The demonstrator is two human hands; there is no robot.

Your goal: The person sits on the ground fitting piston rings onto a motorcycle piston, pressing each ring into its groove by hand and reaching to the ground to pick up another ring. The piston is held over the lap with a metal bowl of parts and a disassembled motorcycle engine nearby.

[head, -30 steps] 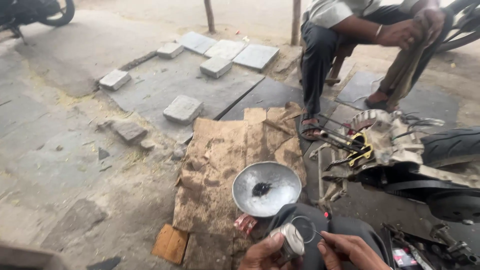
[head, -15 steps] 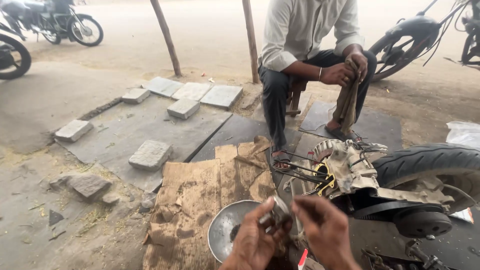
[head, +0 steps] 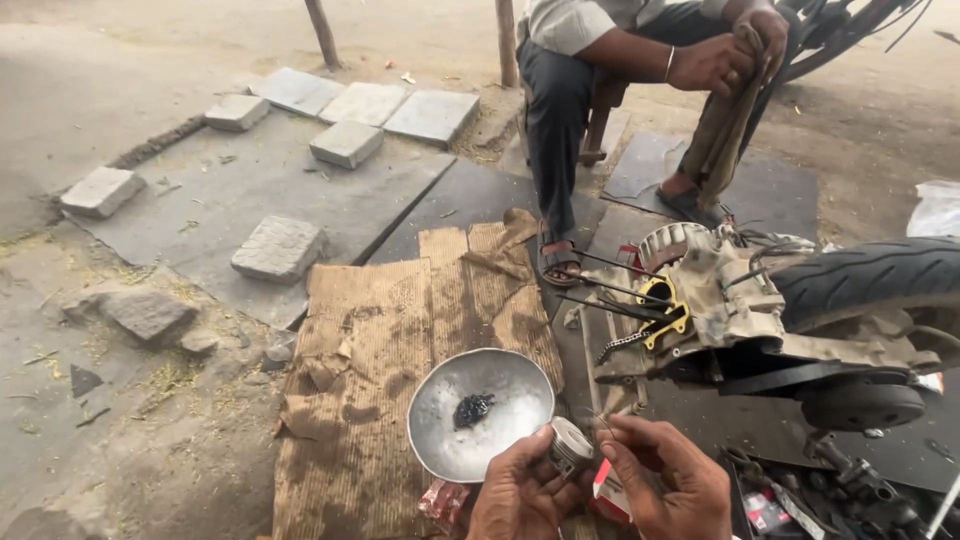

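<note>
- The left hand [head: 520,495] is closed around a small grey ribbed metal cylinder, apparently a piston [head: 570,447], holding it from below and behind with the fingers wrapped narrow about its body.
- The right hand [head: 665,480] pinches at the piston's right side with thumb and forefinger drawn close together; whether something thin sits between those fingertips is too small to tell.
- The piston lies between the two hands at the bottom of the view, touching both, and hangs just over the near right rim of the round shallow silver metal bowl [head: 440,440].
- To do this fingertip work well, I judge the left hand should keep the piston steady and turned so its grooved side faces the right hand, while the right hand works with light, even pressure around the grooves rather than forcing one spot.
- Holding the work over the bowl looks sensible: a small part that slips would likely drop into it instead of onto the ground.
- The bowl holds a small dark oily lump [head: 473,408] near its middle, and rests on worn brown corrugated cardboard sheets [head: 370,350] laid on the ground.
- To the right, apart from the hands, lies a dirty beige motorcycle engine case [head: 730,300] with long bare studs, joined to a black rubber tyre [head: 870,275].
- Another person sits beyond, a hand [head: 715,62] holding a rag.
</note>
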